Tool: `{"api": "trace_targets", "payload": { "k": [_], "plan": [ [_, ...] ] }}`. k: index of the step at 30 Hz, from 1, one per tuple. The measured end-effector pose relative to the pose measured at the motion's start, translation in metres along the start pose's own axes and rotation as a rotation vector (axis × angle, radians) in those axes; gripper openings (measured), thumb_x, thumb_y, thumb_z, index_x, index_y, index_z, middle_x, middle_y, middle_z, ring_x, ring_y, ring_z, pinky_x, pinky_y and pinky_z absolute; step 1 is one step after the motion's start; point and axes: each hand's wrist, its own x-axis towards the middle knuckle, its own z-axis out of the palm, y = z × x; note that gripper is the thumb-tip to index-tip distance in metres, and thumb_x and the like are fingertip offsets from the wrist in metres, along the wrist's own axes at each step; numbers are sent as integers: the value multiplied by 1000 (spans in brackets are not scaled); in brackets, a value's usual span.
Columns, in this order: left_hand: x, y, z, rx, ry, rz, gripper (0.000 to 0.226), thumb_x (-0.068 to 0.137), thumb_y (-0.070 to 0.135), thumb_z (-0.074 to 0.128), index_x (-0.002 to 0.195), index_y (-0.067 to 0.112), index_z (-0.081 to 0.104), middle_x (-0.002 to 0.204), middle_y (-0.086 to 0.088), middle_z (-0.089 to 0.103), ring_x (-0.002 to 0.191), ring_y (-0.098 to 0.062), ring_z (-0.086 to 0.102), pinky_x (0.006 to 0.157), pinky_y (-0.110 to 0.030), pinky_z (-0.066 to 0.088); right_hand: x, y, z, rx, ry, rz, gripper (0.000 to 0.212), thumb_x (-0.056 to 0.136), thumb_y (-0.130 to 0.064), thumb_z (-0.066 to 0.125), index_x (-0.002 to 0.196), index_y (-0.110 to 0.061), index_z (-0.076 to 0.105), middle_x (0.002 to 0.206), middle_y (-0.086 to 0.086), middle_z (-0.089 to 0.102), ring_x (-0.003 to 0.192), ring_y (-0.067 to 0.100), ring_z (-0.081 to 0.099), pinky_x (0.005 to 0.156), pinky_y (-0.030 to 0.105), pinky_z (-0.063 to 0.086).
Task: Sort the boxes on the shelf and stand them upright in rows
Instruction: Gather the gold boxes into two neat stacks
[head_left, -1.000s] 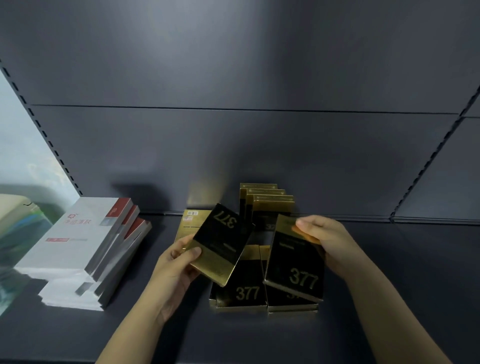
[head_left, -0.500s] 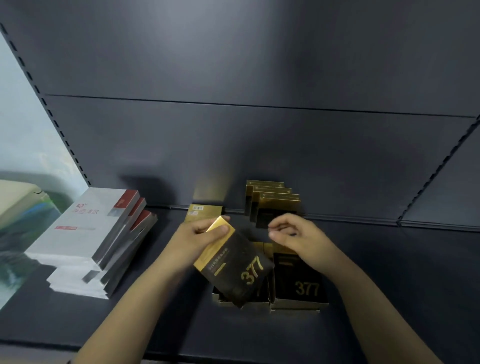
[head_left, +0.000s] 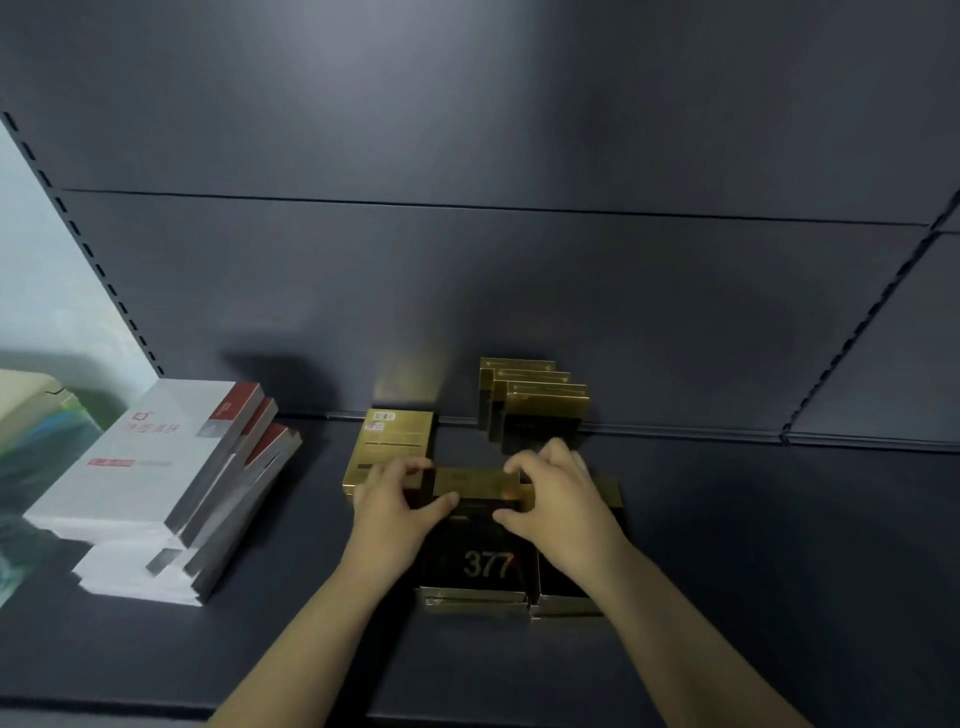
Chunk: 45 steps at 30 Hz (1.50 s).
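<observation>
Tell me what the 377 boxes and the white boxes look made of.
377 boxes: likely glossy printed card, black faces with metallic gold edges that catch the light. White boxes: likely card, matte white faces, red ends and silvery sides. Neither material is certain from this view.

One head-worn wide-angle view, looking forward and down, close over the dark shelf (head_left: 727, 545), facing its back panel (head_left: 467, 286)
</observation>
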Motion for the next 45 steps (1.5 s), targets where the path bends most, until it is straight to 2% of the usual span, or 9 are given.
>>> {"api": "trace_targets", "payload": {
  "k": [6, 15, 19, 21, 24, 30, 34, 37, 45],
  "plan": [
    [27, -7, -16, 214, 137, -18, 69, 76, 50, 72, 134, 26, 45, 139, -3, 41, 126, -25, 37, 106, -45, 35, 3, 17, 10, 69, 93, 42, 38, 85, -42, 62, 121, -31, 53, 111, -13, 38, 106, 7, 36, 98, 29, 37],
    [50, -15, -18, 671, -93, -127, 99, 66, 65, 69, 145, 26, 24, 152, -13, 22, 135, -38, 30, 107, -49, 35, -1, 26, 13, 150, 164, 17, 19, 88, -26, 62, 107, -28, 62, 103, -15, 48, 100, 4, 45, 88, 19, 40],
    [50, -2, -40, 400, 39, -104, 67, 73, 50, 70, 126, 16, 45, 135, -12, 39, 112, -36, 53, 89, -44, 48, -1, 25, 8, 250, 163, 63, 18, 88, -21, 61, 105, -27, 62, 103, -17, 49, 98, 0, 48, 82, 13, 40],
    [45, 14, -52, 236, 247, -1, 37, 84, 47, 62, 101, 16, 52, 105, -9, 59, 90, -30, 60, 72, -36, 45, -1, 23, 5, 344, 168, 102, 17, 88, -18, 62, 102, -28, 61, 103, -16, 49, 97, -1, 51, 79, 10, 41],
    [35, 51, -72, 122, 389, 124, 36, 94, 46, 48, 80, 13, 54, 69, -3, 58, 72, -27, 55, 57, -32, 35, -2, 17, -2, 529, 168, 122, 22, 89, -16, 62, 105, -30, 59, 107, -16, 49, 104, 0, 51, 84, 14, 41],
    [18, 121, -81, -53, 42, -17, 51, 94, 53, 42, 68, 12, 55, 71, 1, 53, 66, -11, 49, 71, -32, 35, -7, -12, -23, 703, 92, -27, 58, 83, -33, 68, 135, -40, 42, 129, -26, 42, 121, -10, 38, 97, 14, 34],
    [15, 124, -64, 6, -178, -44, 44, 94, 57, 34, 69, 24, 49, 73, 8, 51, 66, -4, 49, 67, -27, 36, -6, -17, -26, 842, -71, -32, 21, 88, -27, 64, 109, -32, 65, 102, -5, 70, 95, 6, 65, 78, 25, 53],
    [16, 106, -54, -171, -193, -18, 40, 93, 51, 46, 85, 15, 60, 66, 2, 62, 52, -9, 58, 55, -22, 44, -10, -9, -24, 1017, -56, 102, 12, 92, -21, 60, 100, -16, 68, 83, 0, 71, 71, 12, 64, 51, 24, 46],
    [7, 67, -27, -570, -176, -42, 10, 87, 16, 66, 97, 15, 69, 82, -7, 70, 69, -19, 60, 63, -29, 50, -21, 5, -22, 1332, -124, 301, 19, 94, -14, 55, 108, -4, 64, 88, 12, 70, 67, 18, 68, 45, 26, 51]
  ]
}}
